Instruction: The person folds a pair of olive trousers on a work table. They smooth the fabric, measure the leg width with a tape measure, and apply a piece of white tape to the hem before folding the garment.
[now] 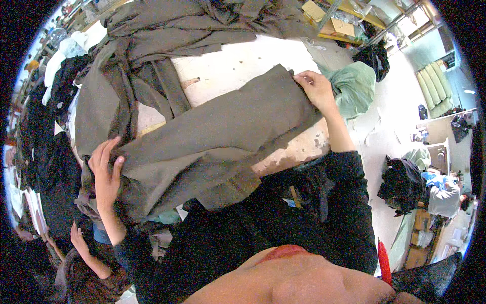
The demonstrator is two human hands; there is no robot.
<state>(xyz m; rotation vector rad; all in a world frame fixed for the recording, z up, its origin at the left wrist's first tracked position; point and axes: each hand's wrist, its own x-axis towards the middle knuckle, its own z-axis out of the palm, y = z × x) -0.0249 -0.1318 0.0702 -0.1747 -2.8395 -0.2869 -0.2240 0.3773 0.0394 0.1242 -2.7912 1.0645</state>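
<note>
A dark grey-brown trouser leg or similar long cloth piece lies folded flat in front of me, running from lower left to upper right. At its far right corner, my right hand pinches the cloth edge between thumb and fingertips. By the cloth's left end rests my left hand, its fingers stretched and the thumb held apart, touching the fabric. The near part of the cloth is rumpled and hangs over the table's front edge. Underneath shows a pale, stained tabletop.
More grey-brown cloth is heaped at the table's far side and left. A green bag stands beyond my right hand. Another person's hand appears at lower left. Black bundles and shelving stand to the right.
</note>
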